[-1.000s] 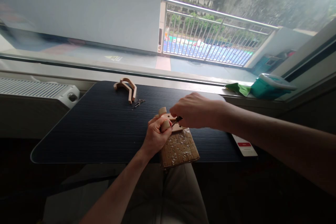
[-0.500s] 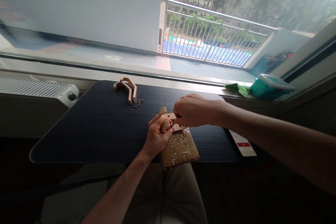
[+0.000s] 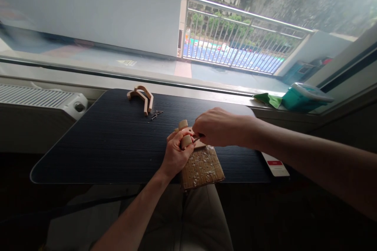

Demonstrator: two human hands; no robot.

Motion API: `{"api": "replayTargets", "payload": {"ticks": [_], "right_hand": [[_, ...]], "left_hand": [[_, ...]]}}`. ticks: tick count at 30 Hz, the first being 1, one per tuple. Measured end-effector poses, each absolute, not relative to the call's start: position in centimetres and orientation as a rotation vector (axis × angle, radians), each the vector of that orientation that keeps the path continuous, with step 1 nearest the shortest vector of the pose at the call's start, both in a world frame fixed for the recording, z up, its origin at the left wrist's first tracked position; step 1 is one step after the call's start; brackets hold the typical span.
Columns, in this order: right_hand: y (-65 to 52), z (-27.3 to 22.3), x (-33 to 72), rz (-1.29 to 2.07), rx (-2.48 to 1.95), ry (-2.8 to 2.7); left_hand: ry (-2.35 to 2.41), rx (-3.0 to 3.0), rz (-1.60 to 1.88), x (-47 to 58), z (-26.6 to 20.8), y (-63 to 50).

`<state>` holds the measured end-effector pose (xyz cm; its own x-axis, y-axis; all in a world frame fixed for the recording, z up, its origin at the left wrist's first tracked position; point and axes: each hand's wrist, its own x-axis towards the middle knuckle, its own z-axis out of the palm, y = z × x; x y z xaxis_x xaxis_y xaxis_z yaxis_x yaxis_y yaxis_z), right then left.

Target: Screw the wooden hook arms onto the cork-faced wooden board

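My left hand (image 3: 176, 153) is wrapped round a pale wooden piece (image 3: 185, 141) with rounded, curved ends and dark holes in its flat part. Under that piece lies a worn cardboard block (image 3: 203, 166) covered in shiny clear tape, at the table's near edge. My right hand (image 3: 215, 125) is closed above the wood, gripping what looks like a screwdriver (image 3: 196, 139). Only its thin shaft shows, slanting down to the wood by my left fingers; the handle is mostly hidden in the palm, and the tip's contact point is hard to see.
On the dark table (image 3: 88, 145) two bent wooden pieces (image 3: 143, 98) lie at the back, beside several screws (image 3: 156, 115). A white phone (image 3: 275, 164) sits at the right under my forearm. A green cloth (image 3: 268, 100) and a teal box (image 3: 304, 98) rest on the sill; a radiator (image 3: 44, 98) stands left.
My right hand has turned slightly and sunk a little, covering more of the wooden piece, and more of the shaft shows. My left hand keeps its hold.
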<state>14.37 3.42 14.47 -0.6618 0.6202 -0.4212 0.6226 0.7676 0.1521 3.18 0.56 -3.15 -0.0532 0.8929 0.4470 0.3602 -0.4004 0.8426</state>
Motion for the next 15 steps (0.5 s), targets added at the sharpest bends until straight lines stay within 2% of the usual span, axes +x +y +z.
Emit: {"api": "replayTargets", "payload": {"ticks": [5,15], "right_hand": [[3.9,14.6,14.7,-0.052,1.078,2.411],[4.2,16.0,13.5,0.032,0.906,2.483]], "left_hand": [[1.363,1.722,1.438,3.2,-3.1,0.5],[1.356,1.732,1.416,3.1,-3.1,0.6]]}}
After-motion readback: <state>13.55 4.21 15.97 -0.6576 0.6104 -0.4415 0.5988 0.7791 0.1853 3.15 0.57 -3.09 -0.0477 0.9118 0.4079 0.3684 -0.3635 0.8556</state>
